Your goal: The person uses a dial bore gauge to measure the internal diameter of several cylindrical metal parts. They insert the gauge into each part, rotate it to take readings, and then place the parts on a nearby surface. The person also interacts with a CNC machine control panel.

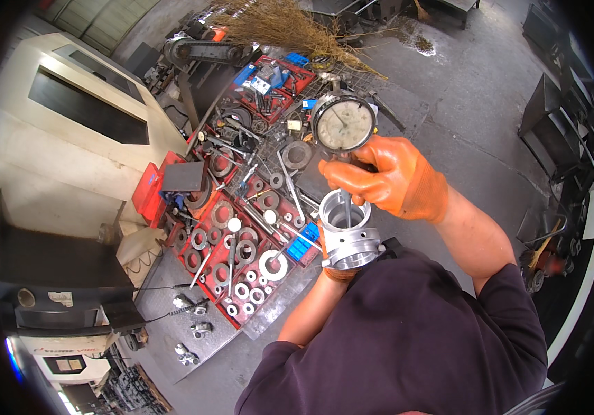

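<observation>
While the right hand point(387, 181), in an orange glove, is gripping the stem of a dial bore gauge point(343, 124), its round dial is sitting just above the fingers and its thin rod is reaching down into the bore of a machined metal cylinder point(347, 235). The left hand point(336, 271) is clamping that cylinder from beneath, mostly hidden behind it, in front of the person's chest. Both hands are working close together, one above the other. Just to the left, a desk point(172, 332) is carrying red trays point(203, 277) crowded with steel rings and tools
</observation>
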The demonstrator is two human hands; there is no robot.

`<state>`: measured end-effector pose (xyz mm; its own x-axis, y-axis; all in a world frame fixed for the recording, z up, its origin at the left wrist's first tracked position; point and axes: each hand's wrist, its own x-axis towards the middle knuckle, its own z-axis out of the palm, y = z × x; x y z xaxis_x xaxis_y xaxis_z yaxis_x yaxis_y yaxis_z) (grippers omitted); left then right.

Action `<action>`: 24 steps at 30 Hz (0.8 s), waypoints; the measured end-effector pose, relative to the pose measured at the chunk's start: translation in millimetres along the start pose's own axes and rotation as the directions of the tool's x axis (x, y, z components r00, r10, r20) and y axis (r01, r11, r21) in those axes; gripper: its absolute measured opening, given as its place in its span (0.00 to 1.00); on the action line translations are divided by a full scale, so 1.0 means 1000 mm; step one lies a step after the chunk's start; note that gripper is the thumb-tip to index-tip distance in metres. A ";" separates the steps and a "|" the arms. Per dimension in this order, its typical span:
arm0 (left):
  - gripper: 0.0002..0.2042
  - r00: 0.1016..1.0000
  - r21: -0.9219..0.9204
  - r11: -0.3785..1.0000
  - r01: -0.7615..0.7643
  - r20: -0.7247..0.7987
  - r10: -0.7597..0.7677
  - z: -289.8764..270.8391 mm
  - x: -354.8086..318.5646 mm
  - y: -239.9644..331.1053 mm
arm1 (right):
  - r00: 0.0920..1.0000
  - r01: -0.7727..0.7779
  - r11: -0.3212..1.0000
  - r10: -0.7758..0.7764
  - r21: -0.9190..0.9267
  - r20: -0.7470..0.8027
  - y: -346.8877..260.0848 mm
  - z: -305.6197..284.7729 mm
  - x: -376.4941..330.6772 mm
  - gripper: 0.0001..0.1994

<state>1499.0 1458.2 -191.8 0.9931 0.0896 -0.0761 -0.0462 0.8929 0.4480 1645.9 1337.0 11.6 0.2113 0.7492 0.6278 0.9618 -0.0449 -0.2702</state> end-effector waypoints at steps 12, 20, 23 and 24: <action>0.35 0.997 -0.067 0.998 0.018 0.076 -0.013 -0.018 0.005 -0.003 | 0.940 -0.337 0.869 0.330 0.361 0.084 -0.013 -0.010 0.009 0.10; 0.45 0.992 -0.036 0.994 0.107 0.069 -0.105 0.017 -0.001 0.022 | 0.878 -0.357 0.596 0.477 0.719 0.041 -0.019 -0.026 -0.005 0.13; 0.48 0.989 0.141 0.979 0.149 -0.044 -0.144 0.028 -0.009 0.037 | 0.834 -0.227 0.384 0.552 0.895 -0.026 -0.018 -0.052 -0.016 0.15; 0.49 0.990 0.177 0.974 0.143 -0.006 -0.144 0.024 -0.008 0.041 | 0.839 -0.160 0.364 0.539 0.918 -0.068 -0.014 -0.061 -0.020 0.16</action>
<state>1492.2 1483.0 -151.4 0.9886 -0.0374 -0.1457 0.1163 0.8044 0.5826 1639.2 1282.1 47.3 0.7079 0.5599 0.4306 0.1559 0.4707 -0.8684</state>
